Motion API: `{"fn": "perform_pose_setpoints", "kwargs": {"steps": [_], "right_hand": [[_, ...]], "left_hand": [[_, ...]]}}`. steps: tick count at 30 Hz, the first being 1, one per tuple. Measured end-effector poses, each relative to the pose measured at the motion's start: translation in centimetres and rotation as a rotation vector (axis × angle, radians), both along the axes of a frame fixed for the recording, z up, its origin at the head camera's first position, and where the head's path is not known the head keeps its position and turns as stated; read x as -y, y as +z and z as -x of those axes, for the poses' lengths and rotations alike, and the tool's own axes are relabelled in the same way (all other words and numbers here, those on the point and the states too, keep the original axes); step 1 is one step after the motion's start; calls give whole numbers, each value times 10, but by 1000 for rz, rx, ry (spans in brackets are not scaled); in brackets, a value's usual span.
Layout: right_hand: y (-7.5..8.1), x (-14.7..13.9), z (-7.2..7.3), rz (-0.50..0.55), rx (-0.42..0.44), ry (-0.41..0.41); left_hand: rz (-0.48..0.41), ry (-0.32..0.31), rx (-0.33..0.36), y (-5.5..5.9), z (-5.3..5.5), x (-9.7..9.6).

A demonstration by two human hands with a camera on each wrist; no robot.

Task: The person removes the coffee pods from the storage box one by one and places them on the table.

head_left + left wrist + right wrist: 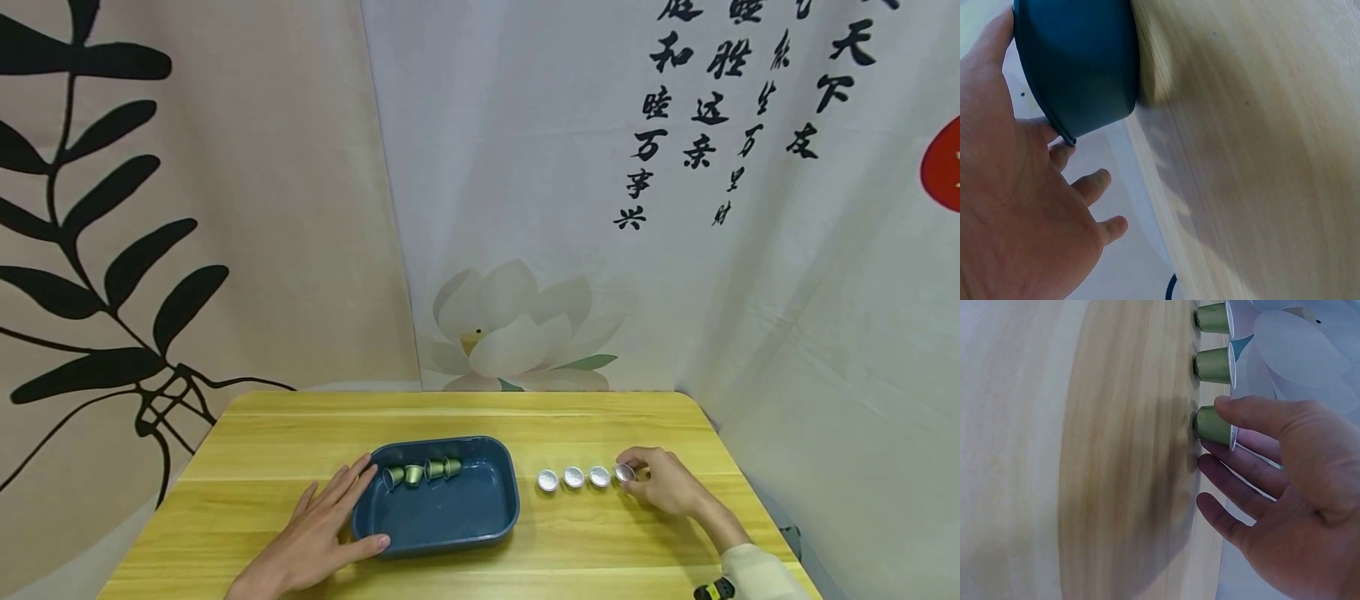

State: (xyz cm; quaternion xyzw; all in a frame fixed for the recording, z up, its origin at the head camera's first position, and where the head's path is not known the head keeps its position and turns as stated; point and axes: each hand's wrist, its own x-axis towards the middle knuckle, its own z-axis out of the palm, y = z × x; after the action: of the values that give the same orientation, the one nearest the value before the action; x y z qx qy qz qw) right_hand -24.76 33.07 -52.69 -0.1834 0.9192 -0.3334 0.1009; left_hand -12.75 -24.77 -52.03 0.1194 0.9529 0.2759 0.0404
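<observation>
My right hand pinches a green coffee capsule with a silver lid between thumb and fingers. In the right wrist view this capsule stands lid up on the table at the end of a row, beside more upright capsules. The head view shows the other row capsules to its left. My left hand rests against the left side of a dark blue tray, its fingers spread and touching the rim. Inside, along the back, are several green capsules, some lying on their sides.
The wooden table carries the tray near its middle and the capsule row at the right. Its back edge meets a cloth backdrop with printed lettering, a lotus and dark leaves.
</observation>
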Motion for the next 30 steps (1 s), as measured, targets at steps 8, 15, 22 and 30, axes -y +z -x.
{"fn": "perform_pose_setpoints", "kwargs": {"steps": [8,15,22,30], "right_hand": [[-2,-1,0,6,5,6],[-1,1,0,8,6,-9],[-2,0,-1,19,8,2],[1,3,-3,22,-19,-10]], "left_hand": [[-4,-2,4,-1,0,0],[3,-2,-15,0,0,0],[1,-2,-13,0,-1,0],[-9,-5,19,0,0,1]]}}
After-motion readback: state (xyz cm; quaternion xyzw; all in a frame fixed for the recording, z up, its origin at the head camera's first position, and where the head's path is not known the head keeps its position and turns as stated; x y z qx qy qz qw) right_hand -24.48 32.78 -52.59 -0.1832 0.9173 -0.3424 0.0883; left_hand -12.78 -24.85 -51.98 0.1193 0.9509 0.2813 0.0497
